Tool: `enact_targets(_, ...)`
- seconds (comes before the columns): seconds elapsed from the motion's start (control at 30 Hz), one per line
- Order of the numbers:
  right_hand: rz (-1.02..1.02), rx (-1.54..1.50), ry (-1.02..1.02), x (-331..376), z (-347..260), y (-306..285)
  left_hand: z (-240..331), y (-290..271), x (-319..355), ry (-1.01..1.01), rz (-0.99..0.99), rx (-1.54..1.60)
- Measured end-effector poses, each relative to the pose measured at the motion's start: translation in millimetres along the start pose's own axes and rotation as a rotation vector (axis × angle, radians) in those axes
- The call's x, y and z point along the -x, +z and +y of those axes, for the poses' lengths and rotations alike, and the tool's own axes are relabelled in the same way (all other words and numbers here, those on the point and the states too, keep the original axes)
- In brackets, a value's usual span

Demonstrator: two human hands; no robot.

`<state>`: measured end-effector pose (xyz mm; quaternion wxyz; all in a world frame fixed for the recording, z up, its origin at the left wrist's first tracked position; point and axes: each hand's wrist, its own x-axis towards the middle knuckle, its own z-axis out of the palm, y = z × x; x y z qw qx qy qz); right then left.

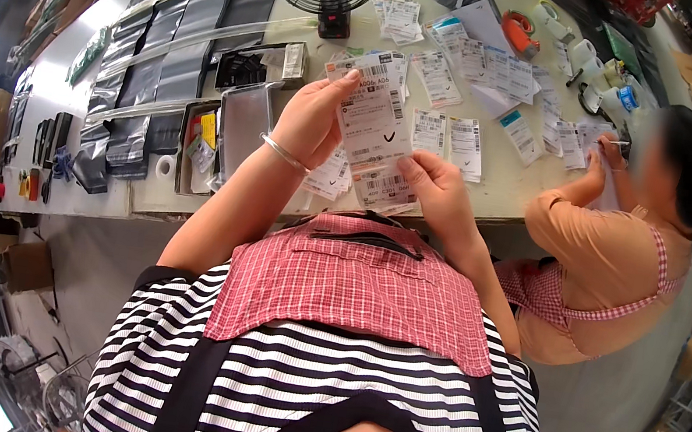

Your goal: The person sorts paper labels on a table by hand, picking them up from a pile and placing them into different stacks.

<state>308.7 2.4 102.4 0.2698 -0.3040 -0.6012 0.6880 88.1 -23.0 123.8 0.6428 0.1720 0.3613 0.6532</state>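
Note:
A white printed shipping label (375, 118) with barcodes and a handwritten check mark is held up between my two hands over the table's near edge. My left hand (314, 114) pinches its upper left side, thumb on the front. My right hand (439, 185) grips its lower right corner between thumb and fingers. Just below it, more labels (383, 188) lie on the table near my right hand, and another stack (330, 175) shows beneath my left wrist. Two label piles (465, 147) rest to the right of the held one.
A black fan (332, 27) stands at the back, beside an open box of black items (254, 67). Grey plastic mailing bags (128, 141) cover the left. Further labels (508, 73), an orange tape dispenser (520, 34) and tape rolls lie right. A co-worker (616, 245) writes at the right edge.

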Motion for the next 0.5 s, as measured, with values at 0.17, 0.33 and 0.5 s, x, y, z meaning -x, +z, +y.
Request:
enact_targets(0.17,0.092,0.092,-0.081,-5.4,-1.3,5.9,3.5,-7.9,-4.1,0.039,-0.014,0.013)
enact_targets(0.33,0.258,0.282,-0.167,-9.7,4.1,8.3,0.7,-14.5,-10.2,0.128,-0.010,-0.064)
enact_targets(0.5,0.289,0.335,-0.161,-11.7,12.2,6.6,-6.7,-22.3,-18.5,0.213,-0.028,-0.122)
